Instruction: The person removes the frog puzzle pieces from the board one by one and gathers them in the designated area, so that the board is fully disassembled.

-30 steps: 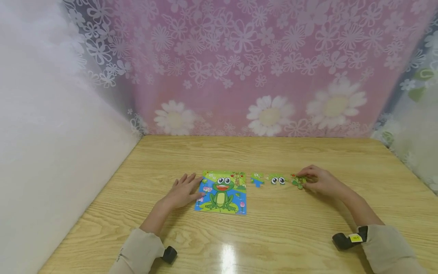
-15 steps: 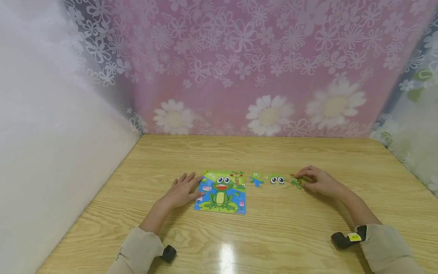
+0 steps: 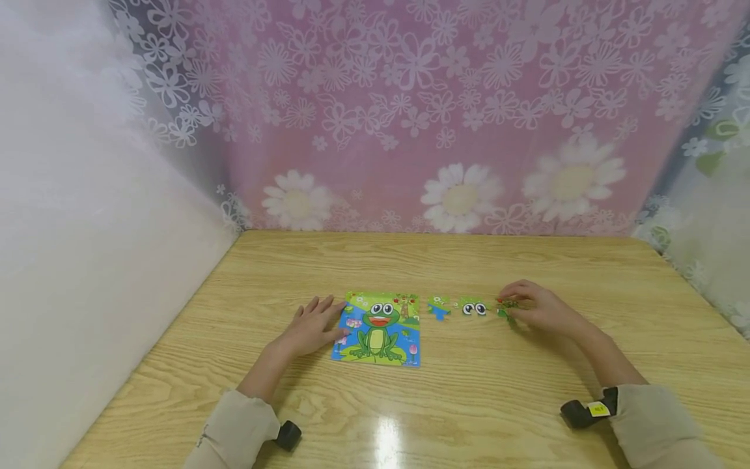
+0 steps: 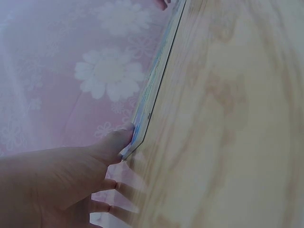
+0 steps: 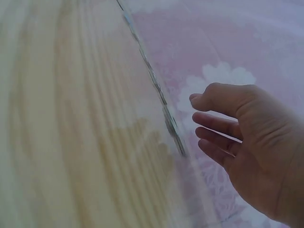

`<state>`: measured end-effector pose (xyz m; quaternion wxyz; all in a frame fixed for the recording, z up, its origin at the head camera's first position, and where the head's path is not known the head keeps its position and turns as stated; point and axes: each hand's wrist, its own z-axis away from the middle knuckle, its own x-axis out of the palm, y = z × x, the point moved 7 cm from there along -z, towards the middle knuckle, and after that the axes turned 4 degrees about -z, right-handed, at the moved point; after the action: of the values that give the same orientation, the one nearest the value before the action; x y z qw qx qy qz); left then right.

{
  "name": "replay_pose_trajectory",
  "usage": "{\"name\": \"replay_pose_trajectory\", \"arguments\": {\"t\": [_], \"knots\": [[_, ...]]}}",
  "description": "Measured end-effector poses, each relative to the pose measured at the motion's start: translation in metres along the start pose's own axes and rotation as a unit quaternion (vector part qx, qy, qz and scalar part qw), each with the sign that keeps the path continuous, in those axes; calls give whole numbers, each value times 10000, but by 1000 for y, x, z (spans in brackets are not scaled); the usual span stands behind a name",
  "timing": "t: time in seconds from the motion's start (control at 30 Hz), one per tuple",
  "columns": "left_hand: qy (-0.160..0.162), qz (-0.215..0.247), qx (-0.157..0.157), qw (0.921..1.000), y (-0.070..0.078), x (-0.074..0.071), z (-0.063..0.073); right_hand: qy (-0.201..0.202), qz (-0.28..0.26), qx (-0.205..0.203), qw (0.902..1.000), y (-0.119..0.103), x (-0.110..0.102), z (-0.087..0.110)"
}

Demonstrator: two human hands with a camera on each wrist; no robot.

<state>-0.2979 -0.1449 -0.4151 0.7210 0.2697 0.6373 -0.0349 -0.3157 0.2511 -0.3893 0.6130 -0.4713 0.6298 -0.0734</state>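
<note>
In the head view my left hand (image 3: 316,326) rests spread at the left edge of a square frog puzzle (image 3: 377,339). The left wrist view shows its thumb (image 4: 121,137) lying on the corner of the puzzle board (image 4: 151,97). Over at the right, my right hand (image 3: 536,309) reaches down with bent, parted fingers around a red-and-green puzzle piece (image 3: 502,313), hiding part of it. From the right wrist, the thumb (image 5: 202,100) and fingers stand apart with nothing between them, just beside the thin row of pieces (image 5: 159,90) on the table.
Two more loose pieces lie between the puzzle and my right hand: one with frog eyes (image 3: 474,308), one blue and green with a white flower (image 3: 439,309). The wooden table (image 3: 469,404) ends at a pink floral curtain (image 3: 375,117).
My right hand has shifted slightly left and covers more of the red-and-green puzzle piece. My left hand stays at the frog puzzle's edge.
</note>
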Motion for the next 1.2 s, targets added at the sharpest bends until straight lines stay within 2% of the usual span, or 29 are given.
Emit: {"name": "replay_pose_trajectory", "arguments": {"t": [0.1,0.27,0.67,1.2], "knots": [[36,-27,12,10000,0,-1,0,18,120,-92,9999,-13,6,-8],[26,-64,-2,10000,-1,-2,1,-124,-64,-259,9996,-33,20,-24],[7,-90,-12,10000,2,-3,1,-488,-131,-615,9968,-73,65,-63],[-373,-301,69,9988,5,0,4,-1022,-102,-865,9909,-118,127,-103]]}}
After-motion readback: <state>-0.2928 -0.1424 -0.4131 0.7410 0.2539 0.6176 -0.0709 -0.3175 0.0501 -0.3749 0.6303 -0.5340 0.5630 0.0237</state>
